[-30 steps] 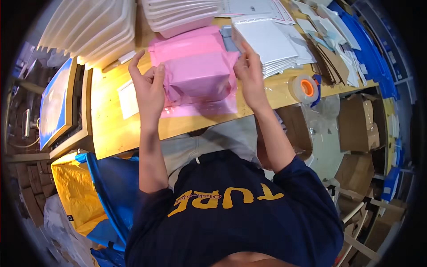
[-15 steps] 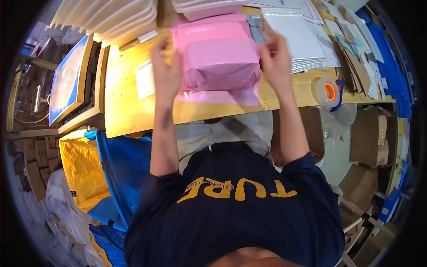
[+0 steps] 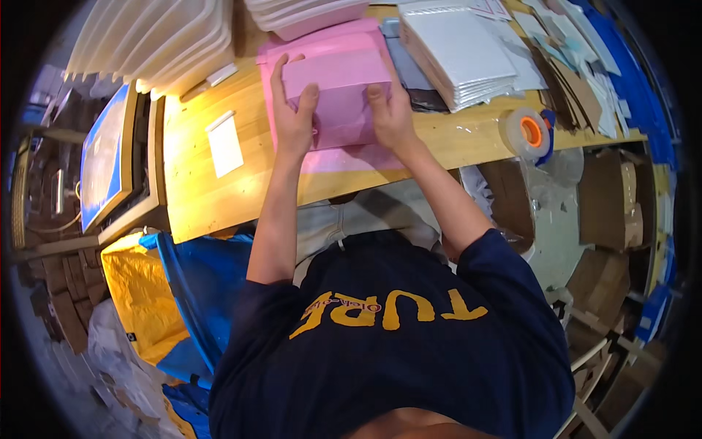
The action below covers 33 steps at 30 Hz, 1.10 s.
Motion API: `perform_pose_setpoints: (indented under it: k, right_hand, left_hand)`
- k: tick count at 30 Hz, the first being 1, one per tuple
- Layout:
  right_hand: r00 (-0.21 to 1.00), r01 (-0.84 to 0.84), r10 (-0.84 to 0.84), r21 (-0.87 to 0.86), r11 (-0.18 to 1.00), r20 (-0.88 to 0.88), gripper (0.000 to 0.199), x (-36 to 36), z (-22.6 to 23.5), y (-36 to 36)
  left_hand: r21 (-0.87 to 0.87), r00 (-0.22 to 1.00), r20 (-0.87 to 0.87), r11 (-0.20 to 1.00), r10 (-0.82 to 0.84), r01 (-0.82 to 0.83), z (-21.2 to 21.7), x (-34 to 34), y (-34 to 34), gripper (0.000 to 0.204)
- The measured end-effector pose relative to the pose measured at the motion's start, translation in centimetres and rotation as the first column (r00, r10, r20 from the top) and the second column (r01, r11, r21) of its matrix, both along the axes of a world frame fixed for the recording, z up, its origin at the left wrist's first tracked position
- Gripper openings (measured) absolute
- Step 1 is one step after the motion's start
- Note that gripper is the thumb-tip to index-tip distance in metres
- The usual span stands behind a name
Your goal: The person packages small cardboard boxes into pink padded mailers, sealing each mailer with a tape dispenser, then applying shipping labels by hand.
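A boxy pink parcel [image 3: 342, 91] in plastic wrapping sits on the wooden table [image 3: 191, 157] in front of me. My left hand [image 3: 292, 121] grips its left side, thumb on the near face and fingers curled round the far left edge. On the opposite side my right hand [image 3: 395, 121] holds it the same way, most of its fingers hidden behind the parcel. Flat pink plastic [image 3: 333, 38] spreads behind the parcel, and a paler pink strip shows toward the table's front edge. Whether these pieces join the wrapping, I cannot tell.
Nested white tubs [image 3: 157, 44] and pale pink trays [image 3: 307, 16] stand at the back. White padded mailers [image 3: 464, 55] are piled right of the parcel, near a tape roll [image 3: 525, 134]. A white slip [image 3: 225, 146] lies left. Below hangs a blue and yellow bag [image 3: 194, 285].
Both hands, apart from the parcel's sides and blurred before, have closed on it. The parcel sits slightly further left in view and its wrapping looks tighter round the box.
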State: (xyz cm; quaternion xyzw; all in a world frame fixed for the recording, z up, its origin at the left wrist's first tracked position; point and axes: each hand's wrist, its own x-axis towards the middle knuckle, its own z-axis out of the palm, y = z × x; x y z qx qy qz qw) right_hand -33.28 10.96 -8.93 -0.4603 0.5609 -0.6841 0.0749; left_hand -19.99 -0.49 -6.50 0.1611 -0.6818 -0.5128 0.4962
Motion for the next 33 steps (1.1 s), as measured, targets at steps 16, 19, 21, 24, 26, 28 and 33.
perform_pose_setpoints:
  k: [16, 19, 21, 24, 26, 28, 33]
  right_hand:
    - [0.728, 0.565, -0.541, 0.815, 0.126, -0.421, 0.067, -26.5, 0.2, 26.6]
    - [0.825, 0.426, -0.479, 0.887, 0.179, -0.300, 0.060, -25.9, 1.1, 27.8]
    - [0.822, 0.470, -0.470, 0.849, 0.242, -0.321, 0.055, -25.5, 0.5, 29.3]
    - [0.738, 0.657, -0.522, 0.631, 0.413, -0.427, 0.055, -22.0, 1.8, 28.9]
    - [0.683, 0.731, -0.616, 0.350, 0.586, -0.394, 0.060, -17.8, 4.8, 28.4]
    - [0.725, 0.687, -0.616, 0.263, 0.677, -0.307, 0.062, -14.3, 7.8, 26.2]
    - [0.504, 0.416, -0.333, -0.114, 0.902, -0.797, 0.058, -5.7, 14.1, 19.5]
  left_hand:
    - [-0.320, 0.885, -0.252, 0.829, 0.392, -0.458, 2.9, 3.5, 3.9, 0.050]
    - [-0.553, 0.955, -0.167, 0.779, 0.245, -0.296, 4.0, 2.0, 5.7, 0.034]
    - [-0.616, 0.973, -0.126, 0.753, 0.194, -0.230, 4.8, 1.9, 6.0, 0.029]
    - [-0.480, 0.968, 0.015, 0.851, 0.252, -0.214, 6.0, 2.3, 5.6, 0.025]
    - [-0.317, 0.984, 0.096, 0.942, 0.147, -0.110, 7.3, 2.4, 6.1, 0.022]
    - [-0.101, 0.984, 0.157, 0.989, -0.090, 0.106, 8.0, 2.0, 7.6, 0.021]
    - [0.290, 0.863, 0.134, 0.852, -0.487, 0.435, 11.9, -0.3, 11.9, 0.028]
